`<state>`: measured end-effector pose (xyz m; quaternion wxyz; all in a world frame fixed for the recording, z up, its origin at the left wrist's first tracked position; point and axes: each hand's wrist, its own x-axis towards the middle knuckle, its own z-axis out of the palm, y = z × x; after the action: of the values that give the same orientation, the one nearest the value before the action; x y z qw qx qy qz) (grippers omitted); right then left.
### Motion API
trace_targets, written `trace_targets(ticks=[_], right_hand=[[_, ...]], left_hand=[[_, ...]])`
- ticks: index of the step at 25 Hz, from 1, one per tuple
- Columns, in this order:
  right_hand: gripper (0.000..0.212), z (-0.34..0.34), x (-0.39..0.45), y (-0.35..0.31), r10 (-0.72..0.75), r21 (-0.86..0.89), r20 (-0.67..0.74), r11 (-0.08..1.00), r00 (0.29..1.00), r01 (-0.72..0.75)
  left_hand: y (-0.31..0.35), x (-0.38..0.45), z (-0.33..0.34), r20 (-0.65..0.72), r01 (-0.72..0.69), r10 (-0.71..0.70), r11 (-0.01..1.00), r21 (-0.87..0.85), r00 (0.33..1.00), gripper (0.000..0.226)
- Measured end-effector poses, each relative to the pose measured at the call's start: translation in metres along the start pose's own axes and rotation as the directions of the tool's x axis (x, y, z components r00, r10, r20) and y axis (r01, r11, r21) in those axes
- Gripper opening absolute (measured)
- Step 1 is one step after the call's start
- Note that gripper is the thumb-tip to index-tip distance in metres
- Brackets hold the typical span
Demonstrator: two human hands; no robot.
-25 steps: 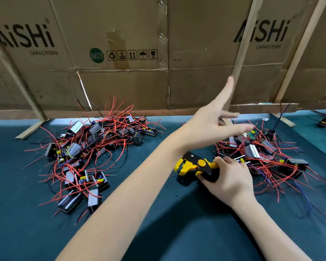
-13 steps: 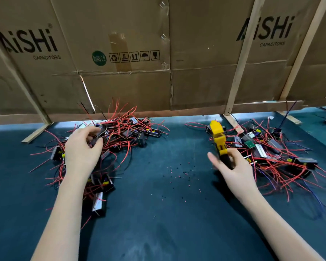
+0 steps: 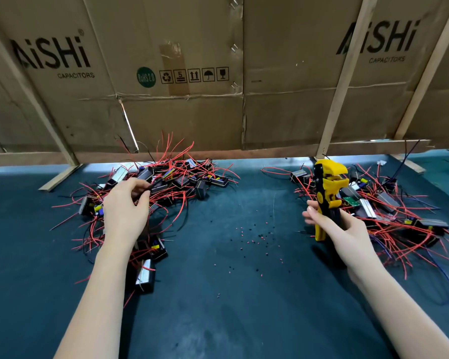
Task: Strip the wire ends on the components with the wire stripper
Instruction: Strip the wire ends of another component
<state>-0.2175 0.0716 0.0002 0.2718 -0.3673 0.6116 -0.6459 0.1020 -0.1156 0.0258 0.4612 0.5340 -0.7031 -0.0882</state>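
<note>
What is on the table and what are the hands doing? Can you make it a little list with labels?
Left hand: pinches a component from the left pile
Right hand: grips the wire stripper, head pointing up
Right pile: more components with red wires
Mat: dark green, with small red and black bits in the middle
Behind: cardboard wall

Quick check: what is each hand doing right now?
Left hand: pinches a black component at the left pile.
Right hand: grips the wire stripper, held upright.
</note>
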Motion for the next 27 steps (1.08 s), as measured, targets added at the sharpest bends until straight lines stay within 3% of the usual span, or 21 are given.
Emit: trace_targets(ticks=[3,7,8,10,12,14,16,17,19,21,22,24,25,27], right_hand=[[0.037,-0.001,0.002,0.0,0.019,0.04,-0.009,0.999,1.0,-0.019],[0.02,-0.001,0.004,0.002,0.03,0.026,-0.016,0.999,0.999,-0.03],[0.021,-0.001,0.005,0.003,0.035,0.018,-0.021,0.999,0.999,-0.035],[0.023,0.0,0.005,0.005,0.042,-0.006,-0.028,0.999,0.999,-0.042],[0.022,0.0,0.005,0.005,0.046,-0.027,-0.023,0.999,0.999,-0.047],[0.018,0.0,0.005,0.005,0.042,-0.055,-0.019,0.998,0.999,-0.043],[0.015,0.001,0.003,0.005,0.03,-0.087,-0.017,0.996,0.999,-0.031],[0.014,0.002,0.002,0.004,0.018,-0.102,-0.008,0.995,1.0,-0.019],[0.016,0.003,0.001,0.004,-0.007,-0.145,0.014,0.989,1.0,0.009],[0.021,0.005,0.001,0.003,-0.022,-0.212,0.035,0.977,0.999,0.029],[0.023,0.006,0.0,0.004,-0.027,-0.241,0.044,0.97,0.999,0.036],[0.026,0.009,-0.001,0.004,-0.043,-0.288,0.05,0.956,0.998,0.056],[0.027,0.01,-0.002,0.004,-0.053,-0.31,0.049,0.949,0.997,0.066],[0.032,0.012,-0.003,0.003,-0.058,-0.316,0.039,0.946,0.998,0.068]], left_hand=[[0.013,0.0,-0.003,-0.121,-0.136,0.128,0.988,-0.067,0.984,0.017],[0.036,-0.001,-0.019,-0.407,-0.376,0.291,0.915,-0.145,0.866,0.018],[0.042,-0.003,-0.02,-0.41,-0.409,0.303,0.891,-0.199,0.86,0.018],[0.057,-0.008,-0.018,-0.313,-0.384,0.261,0.809,-0.445,0.913,0.021],[0.069,-0.014,-0.013,-0.174,-0.262,0.196,0.686,-0.679,0.965,0.022],[0.073,-0.018,-0.008,-0.055,-0.146,0.16,0.634,-0.76,0.985,0.017],[0.073,-0.02,-0.005,-0.027,-0.147,0.179,0.704,-0.695,0.983,0.015],[0.071,-0.019,-0.005,-0.074,-0.209,0.206,0.772,-0.6,0.976,0.015],[0.062,-0.015,-0.01,-0.248,-0.364,0.295,0.88,-0.307,0.923,0.017],[0.045,-0.008,-0.018,-0.366,-0.382,0.349,0.924,-0.019,0.863,0.018],[0.035,-0.003,-0.021,-0.352,-0.291,0.299,0.954,0.075,0.887,0.019],[0.018,0.003,-0.026,-0.216,0.023,0.029,0.973,0.232,0.976,0.027],[0.012,0.004,-0.028,-0.124,0.134,-0.103,0.95,0.281,0.987,0.032],[0.009,0.003,-0.034,0.067,0.197,-0.213,0.962,0.189,0.975,0.022]])
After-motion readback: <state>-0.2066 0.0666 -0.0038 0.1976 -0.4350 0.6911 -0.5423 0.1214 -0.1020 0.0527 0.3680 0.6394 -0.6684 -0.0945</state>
